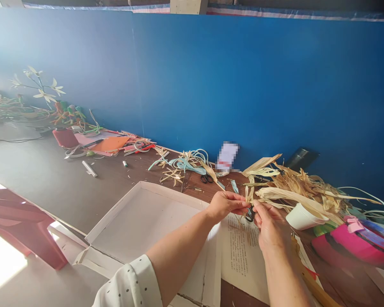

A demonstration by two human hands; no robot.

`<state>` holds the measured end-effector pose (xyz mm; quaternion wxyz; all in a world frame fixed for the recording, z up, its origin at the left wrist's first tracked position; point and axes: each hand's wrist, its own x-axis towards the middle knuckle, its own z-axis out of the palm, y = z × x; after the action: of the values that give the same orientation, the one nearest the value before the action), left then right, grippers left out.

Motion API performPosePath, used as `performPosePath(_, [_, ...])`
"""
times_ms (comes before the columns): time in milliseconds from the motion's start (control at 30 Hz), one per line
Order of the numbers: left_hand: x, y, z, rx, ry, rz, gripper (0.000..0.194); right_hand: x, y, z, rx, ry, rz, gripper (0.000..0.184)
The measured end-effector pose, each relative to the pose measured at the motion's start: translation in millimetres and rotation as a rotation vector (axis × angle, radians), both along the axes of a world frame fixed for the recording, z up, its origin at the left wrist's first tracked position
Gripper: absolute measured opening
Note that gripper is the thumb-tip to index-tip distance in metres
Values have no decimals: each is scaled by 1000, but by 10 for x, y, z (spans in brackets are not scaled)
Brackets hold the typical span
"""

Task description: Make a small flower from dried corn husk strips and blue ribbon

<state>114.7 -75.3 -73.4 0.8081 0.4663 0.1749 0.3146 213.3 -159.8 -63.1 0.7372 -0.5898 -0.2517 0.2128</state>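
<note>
My left hand (227, 205) and my right hand (271, 224) meet above a printed sheet (240, 256). Both are closed, pinching a small pale piece of dried corn husk (250, 192) between the fingertips. Its upper ends stick up over my fingers; the lower part is partly hidden. Just beneath the fingertips, a black loop that looks like a scissor handle (250, 214) shows. A heap of dried corn husks (307, 185) lies close to my right hand. Left of my forearm sits a shallow white box lid (141, 226).
Husk flowers with pale blue strips (187, 164) lie at the back, beside black-handled scissors (206, 179). A white cup (305, 216) and a pink bag (355, 243) stand right. Far left are a red thread spool (65, 137) and a pink stool (28, 226). A blue panel (243, 85) borders the table.
</note>
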Motion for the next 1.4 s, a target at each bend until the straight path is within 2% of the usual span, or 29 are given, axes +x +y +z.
performPosePath(333, [-9, -3, 23, -2, -8, -17, 47, 26, 4, -47, -13, -24, 4, 30])
performPosePath(833, [-14, -10, 22, -8, -5, -46, 44, 4, 16, -16, 19, 86, 72, 30])
performPosePath(1400, [-24, -12, 44, -40, -9, -32, 44, 11, -5, -57, 16, 40, 104, 29])
